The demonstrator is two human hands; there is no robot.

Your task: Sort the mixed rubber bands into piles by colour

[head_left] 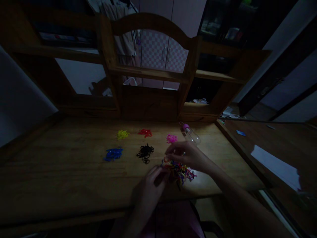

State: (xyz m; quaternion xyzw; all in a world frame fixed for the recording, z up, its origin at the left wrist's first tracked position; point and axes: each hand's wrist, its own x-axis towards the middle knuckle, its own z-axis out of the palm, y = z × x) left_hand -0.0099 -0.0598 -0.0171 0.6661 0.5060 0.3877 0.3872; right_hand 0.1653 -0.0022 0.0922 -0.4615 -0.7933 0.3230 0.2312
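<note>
Bands or strips in mixed colours lie in a loose multicoloured pile [182, 172] on the wooden desk [81, 178], near its front edge, in the dim head view. Left hand [154, 181] comes in from below at the pile's left side, its fingers curved, with a gap between thumb and forefinger; their tips reach the pile's edge, and whether they grip a band cannot be told. Right hand [184, 152] reaches in from the right over the pile's far side, fingers bent and pointing left, tips close together near a few bands; any grip there is too dark to tell. Left of the hands sits a black pile [145, 151], with a blue pile [113, 154] further left. Behind these lie a yellow pile [123, 134] and a red pile [145, 133], and a pink pile [171, 138] is just beyond the right hand. A clear bottle [191, 135] with a purple cap lies on its side, right of the pink pile.
</note>
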